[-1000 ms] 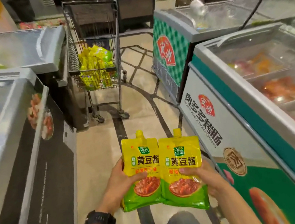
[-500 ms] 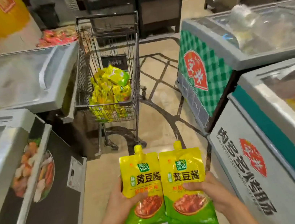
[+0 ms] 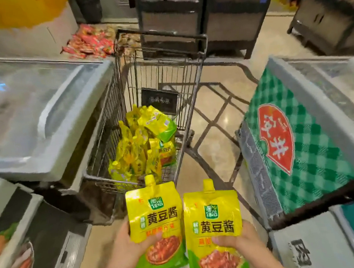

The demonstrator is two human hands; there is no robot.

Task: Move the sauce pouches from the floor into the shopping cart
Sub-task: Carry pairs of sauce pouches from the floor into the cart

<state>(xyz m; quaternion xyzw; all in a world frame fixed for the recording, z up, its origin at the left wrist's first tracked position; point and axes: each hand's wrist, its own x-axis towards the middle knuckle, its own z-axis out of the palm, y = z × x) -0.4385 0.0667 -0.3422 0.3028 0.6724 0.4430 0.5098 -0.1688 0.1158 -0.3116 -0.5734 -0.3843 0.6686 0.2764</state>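
Sauce pouches, two, glossy yellow-and-green plastic with yellow spouts: upright, side by side, lower centre of the frame. Left grip curls round the left pouch, thumb across its front; right grip likewise round the right pouch. Grey wire shopping cart, centre of the frame, contains a heap of matching pouches. Green-checked chest freezer at right.

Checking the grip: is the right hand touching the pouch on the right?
Touching: head view shows the right hand with its thumb across the right pouch.
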